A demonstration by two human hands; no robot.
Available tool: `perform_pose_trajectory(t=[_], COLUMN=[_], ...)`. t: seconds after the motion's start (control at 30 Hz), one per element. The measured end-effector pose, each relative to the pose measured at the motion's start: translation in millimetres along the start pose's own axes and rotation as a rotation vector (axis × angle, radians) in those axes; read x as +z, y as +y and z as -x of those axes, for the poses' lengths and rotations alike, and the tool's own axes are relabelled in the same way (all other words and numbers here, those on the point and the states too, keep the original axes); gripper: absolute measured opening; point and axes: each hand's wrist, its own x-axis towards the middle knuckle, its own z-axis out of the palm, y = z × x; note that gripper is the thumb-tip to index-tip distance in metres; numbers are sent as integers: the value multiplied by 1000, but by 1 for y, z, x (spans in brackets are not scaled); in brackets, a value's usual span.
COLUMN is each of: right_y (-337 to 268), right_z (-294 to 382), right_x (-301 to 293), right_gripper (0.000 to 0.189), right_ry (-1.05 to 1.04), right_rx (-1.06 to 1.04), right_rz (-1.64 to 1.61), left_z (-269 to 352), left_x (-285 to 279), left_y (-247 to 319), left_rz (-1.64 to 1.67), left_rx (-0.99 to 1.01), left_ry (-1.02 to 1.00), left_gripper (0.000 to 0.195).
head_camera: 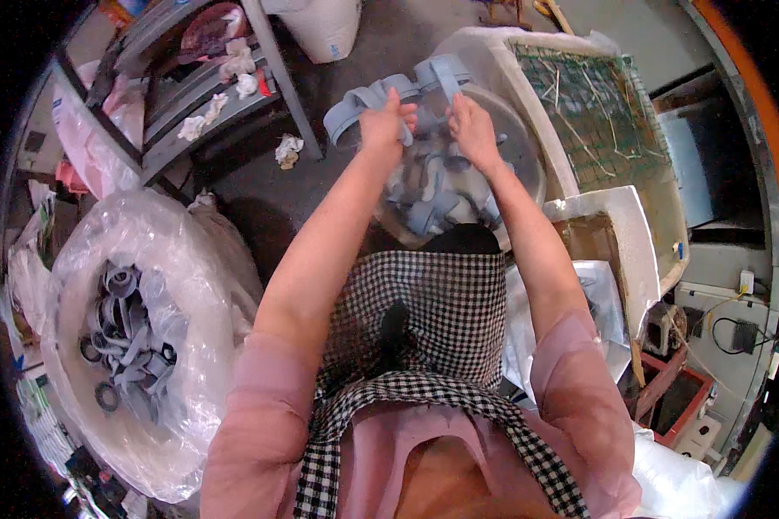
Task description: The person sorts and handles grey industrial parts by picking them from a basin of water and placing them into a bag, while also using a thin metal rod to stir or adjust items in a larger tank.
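A string of grey moulded plastic or rubber parts (347,111) with round cup-like ends stretches between my hands. My left hand (383,126) grips its left portion, with cup-like ends rising above the fingers. A narrow grey strip (449,81) below the right-hand cup is pinched by my right hand (474,133). Both hands are above a round translucent tub (533,152). More grey pieces (432,211) lie loose inside the tub, partly hidden by my forearms and knee.
At left stands a plastic-lined container (198,311) of grey rings and strips (130,350). A metal rack (285,84) rises beyond it. A foam box (532,84) with green netting (584,110) borders the tub at right. Crumpled waste (289,150) lies on the floor.
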Motion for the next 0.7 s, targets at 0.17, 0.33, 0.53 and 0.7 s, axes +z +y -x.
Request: perform_pose_trajectory(t=[0.17, 0.33, 0.53, 0.7], right_y=[-56, -72, -81, -93], right_z=[35, 61, 73, 94], right_x=[42, 79, 96, 125], right_gripper=[31, 32, 34, 46], right_ry=[-39, -102, -32, -244], right_rx=[-184, -391, -542, -642], right_rz=[98, 196, 481, 600], left_z=[34, 67, 91, 70], left_x=[-18, -28, -41, -98], left_y=[31, 42, 58, 79], left_rz=[188, 18, -46, -76], left_rx=[103, 120, 148, 278], left_ry=[-157, -158, -106, -1], left_gripper=[30, 44, 65, 38])
